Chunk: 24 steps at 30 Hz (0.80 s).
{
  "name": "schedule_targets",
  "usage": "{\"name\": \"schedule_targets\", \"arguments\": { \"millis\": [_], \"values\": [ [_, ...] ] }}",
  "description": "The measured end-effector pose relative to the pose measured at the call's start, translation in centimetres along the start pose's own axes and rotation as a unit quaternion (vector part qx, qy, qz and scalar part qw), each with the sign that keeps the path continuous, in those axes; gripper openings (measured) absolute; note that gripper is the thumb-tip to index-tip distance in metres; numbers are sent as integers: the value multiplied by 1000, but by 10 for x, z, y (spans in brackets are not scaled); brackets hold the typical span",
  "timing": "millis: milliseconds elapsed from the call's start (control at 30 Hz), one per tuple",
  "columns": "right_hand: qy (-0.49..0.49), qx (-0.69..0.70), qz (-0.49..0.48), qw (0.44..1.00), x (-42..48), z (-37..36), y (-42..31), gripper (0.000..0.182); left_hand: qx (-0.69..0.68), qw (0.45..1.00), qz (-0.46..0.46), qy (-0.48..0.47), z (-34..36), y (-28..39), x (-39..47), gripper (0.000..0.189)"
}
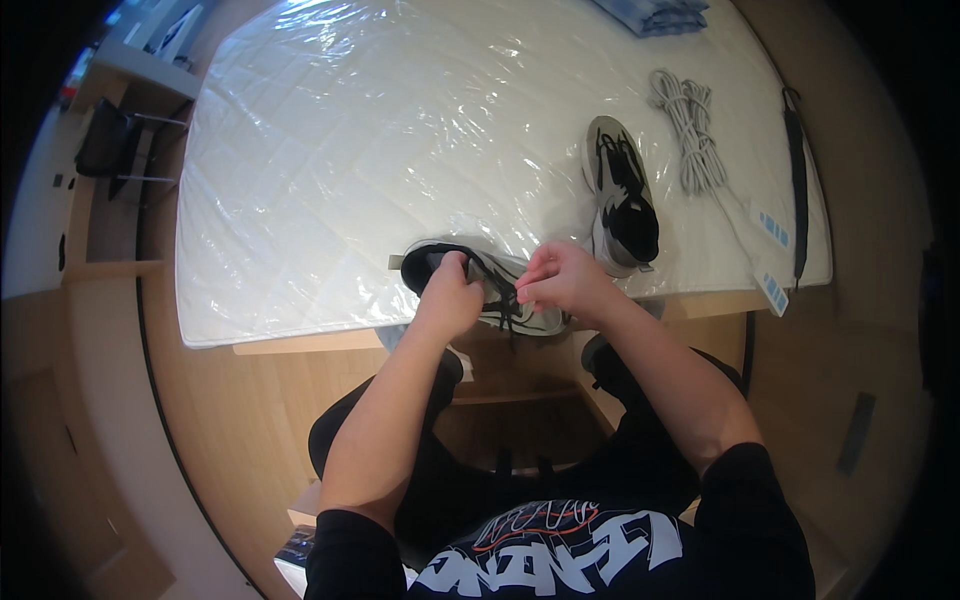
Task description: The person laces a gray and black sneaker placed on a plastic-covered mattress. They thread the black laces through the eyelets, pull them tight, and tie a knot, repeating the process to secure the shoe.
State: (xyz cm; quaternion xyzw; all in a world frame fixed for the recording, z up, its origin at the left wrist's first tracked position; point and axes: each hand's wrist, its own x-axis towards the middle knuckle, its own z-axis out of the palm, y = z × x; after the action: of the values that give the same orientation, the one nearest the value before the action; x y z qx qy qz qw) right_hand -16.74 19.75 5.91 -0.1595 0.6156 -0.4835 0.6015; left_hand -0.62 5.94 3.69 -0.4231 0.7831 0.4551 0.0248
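Note:
A grey sneaker with black laces [541, 321] lies at the near edge of a plastic-covered mattress [315, 180], its toe to the right. My left hand [452, 294] grips it at the collar, thumb by the dark opening. Over the laces, my right hand [562, 283] has its thumb and fingers bent towards each other at the black shoelace [507, 306]. Whether a lace is between those fingertips is too small to tell. Beyond my right hand stands a matching sneaker [621, 191], upright, with its toe pointing away from me.
To the right are a bundled grey extension cable [690, 139], white power strips with blue sockets [774, 229] and a long black strap-like item [796, 195]. Folded blue fabric [660, 16] lies at the far edge. A dark chair [111, 139] stands at far left.

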Motion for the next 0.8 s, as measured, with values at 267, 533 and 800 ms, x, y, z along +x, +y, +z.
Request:
{"name": "schedule_targets", "arguments": {
  "millis": [267, 533, 800],
  "values": [
    [12, 4, 1, 1000, 19, 5, 12, 22, -108, 993, 16, -34, 7, -23, 12, 52],
    [39, -94, -73, 992, 36, 3, 32, 20, -57, 997, 11, -45, -4, -3, 1, 60],
    [67, -155, -105, 980, 40, 7, 42, 23, -86, 995, 16, -43, -1, -9, 5, 53]
  ]
}}
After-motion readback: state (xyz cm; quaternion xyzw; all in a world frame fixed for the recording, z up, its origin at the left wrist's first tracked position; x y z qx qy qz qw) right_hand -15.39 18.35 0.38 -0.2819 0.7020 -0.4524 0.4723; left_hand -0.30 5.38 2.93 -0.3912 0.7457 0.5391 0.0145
